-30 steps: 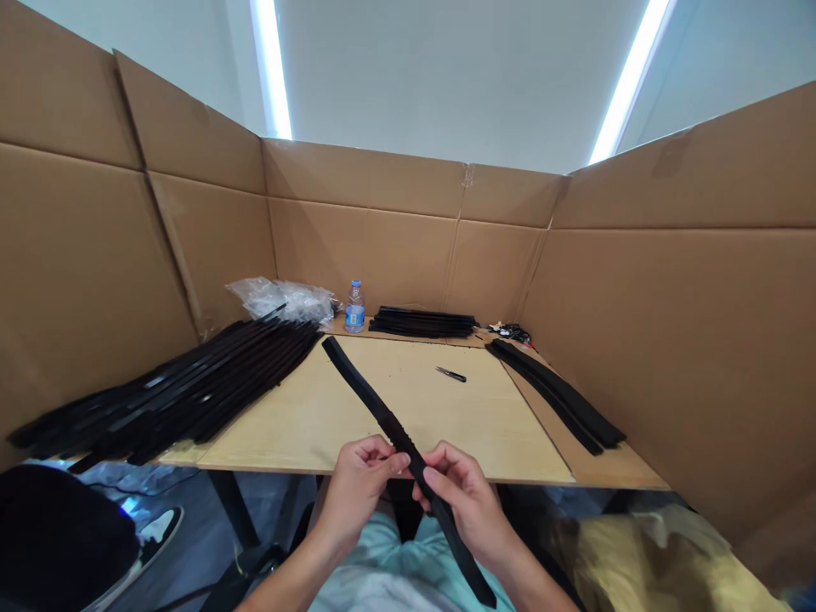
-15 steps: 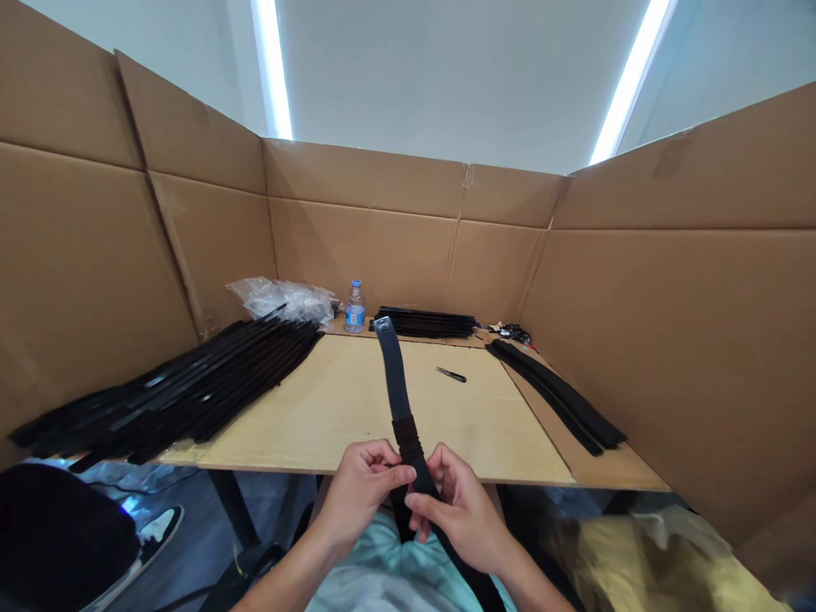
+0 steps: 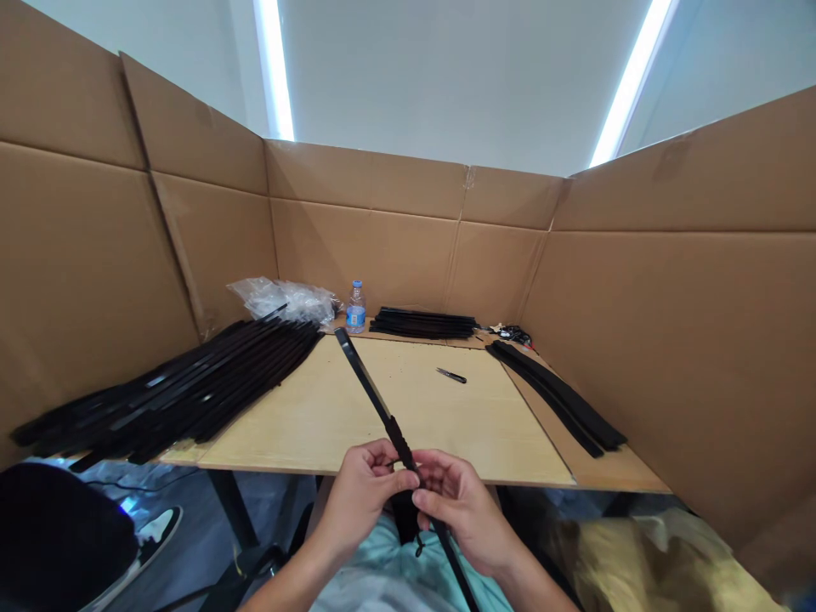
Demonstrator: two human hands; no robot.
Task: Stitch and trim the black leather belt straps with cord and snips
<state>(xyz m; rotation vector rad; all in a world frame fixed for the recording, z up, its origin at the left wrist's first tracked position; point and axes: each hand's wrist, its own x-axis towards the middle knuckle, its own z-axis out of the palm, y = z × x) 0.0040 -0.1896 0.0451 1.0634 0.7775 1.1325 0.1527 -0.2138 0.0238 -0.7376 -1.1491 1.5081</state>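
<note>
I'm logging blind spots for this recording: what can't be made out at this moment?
All in the head view:
Black strip: middle covered by the left hand and right hand; near end cut off by the bottom edge.
Clutter at back right: too small to identify.
Yellowish material, lower right: blurred, cut off by the bottom edge.

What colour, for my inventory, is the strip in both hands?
Black; the strip shows best in the head view.
</note>
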